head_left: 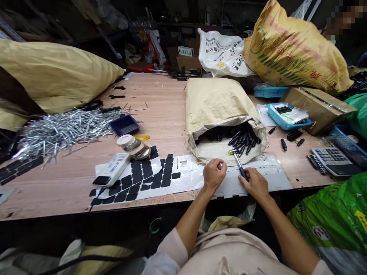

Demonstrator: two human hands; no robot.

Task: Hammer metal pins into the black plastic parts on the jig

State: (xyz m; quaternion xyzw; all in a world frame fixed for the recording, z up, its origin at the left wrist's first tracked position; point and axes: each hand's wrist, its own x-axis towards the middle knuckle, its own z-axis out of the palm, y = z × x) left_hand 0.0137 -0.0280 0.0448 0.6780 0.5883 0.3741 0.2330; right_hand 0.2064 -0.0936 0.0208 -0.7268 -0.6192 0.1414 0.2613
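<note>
My right hand point(255, 184) is wrapped round the black grip of a small hammer point(237, 162). The hammer has a metal shaft and a yellow-green head, which lies at the mouth of an open sack. My left hand point(213, 175) is closed in a pinch to the left of the hammer; what its fingers hold, if anything, is too small to name. Both hands are over a white sheet point(272, 173) at the table's front edge. Inside the beige woven sack point(218, 97) lie several black tapered pieces point(243, 141).
On the left are a heap of metal rods point(69, 130), a dark blue tray point(124, 125), a glass jar point(134, 147), a white box point(113, 170) and black sticker sheets point(164, 175). To the right stand blue baskets point(288, 118), a cardboard box point(318, 107) and a calculator point(332, 161).
</note>
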